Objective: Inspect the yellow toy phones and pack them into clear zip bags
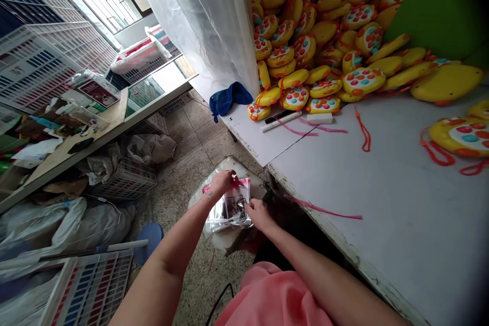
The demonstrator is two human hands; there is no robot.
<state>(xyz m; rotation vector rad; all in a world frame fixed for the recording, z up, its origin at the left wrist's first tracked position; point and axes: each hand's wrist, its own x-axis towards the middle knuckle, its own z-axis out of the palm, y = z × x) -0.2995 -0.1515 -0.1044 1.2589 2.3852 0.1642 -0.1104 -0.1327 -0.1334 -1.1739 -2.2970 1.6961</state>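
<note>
A clear plastic bag (pixel 221 214) with a pink strip along its top edge lies on a pale, plastic-wrapped seat (pixel 225 241) below the table's edge. Something dark shows through its film, too unclear to name. My left hand (pixel 223 182) pinches the bag's top edge at the pink strip, fingers closed. On the bag's right side, my right hand (pixel 260 213) has thumb and fingers closed on the film. Loose pink strips (pixel 324 207) lie on the white tabletop (pixel 405 244) to the right.
Yellow toys with coloured buttons (pixel 362 81) are heaped at the table's back. A marker (pixel 280 120), a white block (pixel 320 118) and a blue cloth (pixel 231 99) lie before them. Plastic crates (pixel 103 280), sacks (pixel 95 224) and a cluttered bench (pixel 110 117) stand left.
</note>
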